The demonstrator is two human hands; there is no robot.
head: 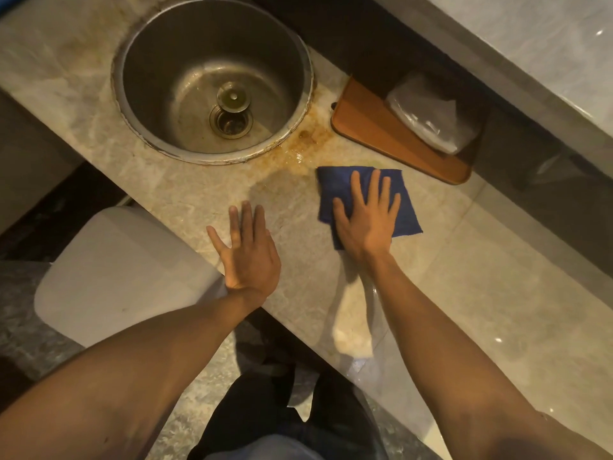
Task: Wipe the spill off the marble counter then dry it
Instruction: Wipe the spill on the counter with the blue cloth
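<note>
A blue cloth (335, 187) lies flat on the marble counter (464, 267), right of the middle. My right hand (368, 220) presses down on it with the fingers spread. A darker wet patch (278, 190) shows on the marble just left of the cloth, below a brown-orange stain (308, 141) at the sink's rim. My left hand (247, 250) rests flat on the counter near its front edge, fingers apart, holding nothing. A pale cloth (351, 327) lies on the counter under my right forearm.
A round steel sink (159, 61) with a drain is set in the counter at the upper left. A wooden board (371, 127) with a plastic-wrapped bundle (431, 117) sits at the upper right. A white bin lid (116, 277) stands below the counter's edge.
</note>
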